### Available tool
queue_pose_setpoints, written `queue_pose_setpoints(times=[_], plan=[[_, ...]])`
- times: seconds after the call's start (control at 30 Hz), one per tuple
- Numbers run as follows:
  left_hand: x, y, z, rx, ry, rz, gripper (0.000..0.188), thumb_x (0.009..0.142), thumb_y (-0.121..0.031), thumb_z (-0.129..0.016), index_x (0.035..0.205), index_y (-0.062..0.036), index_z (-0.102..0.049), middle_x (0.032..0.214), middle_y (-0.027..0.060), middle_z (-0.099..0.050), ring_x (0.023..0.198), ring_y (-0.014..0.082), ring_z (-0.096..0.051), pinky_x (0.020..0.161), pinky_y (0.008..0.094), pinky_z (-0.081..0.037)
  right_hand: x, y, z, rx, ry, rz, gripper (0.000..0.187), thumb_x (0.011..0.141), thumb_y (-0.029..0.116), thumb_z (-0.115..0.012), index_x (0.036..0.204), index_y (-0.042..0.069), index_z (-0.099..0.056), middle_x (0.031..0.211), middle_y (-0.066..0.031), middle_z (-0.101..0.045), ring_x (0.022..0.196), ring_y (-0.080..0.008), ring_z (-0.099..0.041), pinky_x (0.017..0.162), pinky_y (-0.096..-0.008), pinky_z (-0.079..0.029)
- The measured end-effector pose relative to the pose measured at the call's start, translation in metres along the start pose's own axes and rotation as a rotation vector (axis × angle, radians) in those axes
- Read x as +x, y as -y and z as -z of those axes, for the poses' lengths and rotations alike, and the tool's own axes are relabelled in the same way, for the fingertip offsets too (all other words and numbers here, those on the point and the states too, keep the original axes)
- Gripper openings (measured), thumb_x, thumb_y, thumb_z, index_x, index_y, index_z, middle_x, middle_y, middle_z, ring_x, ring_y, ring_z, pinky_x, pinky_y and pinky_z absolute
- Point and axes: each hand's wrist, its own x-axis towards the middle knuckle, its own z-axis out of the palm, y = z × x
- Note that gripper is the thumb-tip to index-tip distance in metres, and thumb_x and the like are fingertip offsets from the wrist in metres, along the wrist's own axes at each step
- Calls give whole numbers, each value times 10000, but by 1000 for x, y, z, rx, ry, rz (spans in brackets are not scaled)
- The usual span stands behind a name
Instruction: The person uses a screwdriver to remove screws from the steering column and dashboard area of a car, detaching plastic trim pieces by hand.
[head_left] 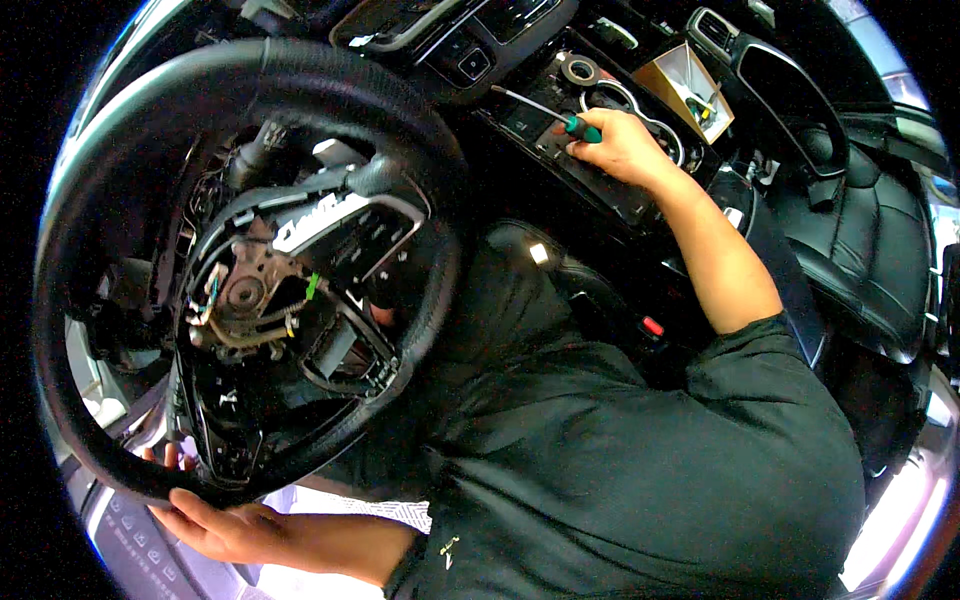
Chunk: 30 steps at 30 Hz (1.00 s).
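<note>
My right hand (622, 148) is closed around the green and black handle of a screwdriver (578, 127). The thin shaft points left over the centre console (540, 145), its tip free of any screw I can see. At the lower left, my left hand (215, 528) grips the bottom rim of a black steering wheel (62, 300), some fingers showing through behind it. The wheel's middle cover is off, so a metal hub (246, 290), wires and a green clip (313, 287) lie bare.
A roll of tape (580, 70) lies on the console. Beyond my right hand stands an open cardboard box (690, 85) with small items inside. A black leather seat (860, 240) is at the right, and a red-buttoned belt buckle (652, 326) sits beside my lap.
</note>
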Motion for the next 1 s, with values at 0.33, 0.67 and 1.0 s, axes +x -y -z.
queue_pose_setpoints(times=[0.33,0.67,1.0], plan=[[-108,-45,-65,-294,-58,-668,338,972,-236,-568,1252,-49,-537,1150,201,-571,924,350,-572,796,489,-517,-8,6,9,-95,62,-54,287,807,230,-752,1067,115,-714,966,-170,-703,945,-391,-667,832,-488,-532],[-197,-74,-201,-547,1237,-382,335,784,18,-733,1107,-28,-660,1117,160,-689,959,313,-682,805,388,-551,-7,9,10,-203,9,7,281,823,256,-745,1027,69,-699,1015,-144,-689,955,-368,-666,841,-474,-540],[-228,-87,-282,-815,1049,1102,433,1049,-225,-541,1411,6,-488,1267,131,-634,1072,203,-652,926,347,-549,-22,37,36,650,91,-37,256,917,301,-711,943,46,-706,774,-71,-697,755,-117,-642,693,-340,-513]])
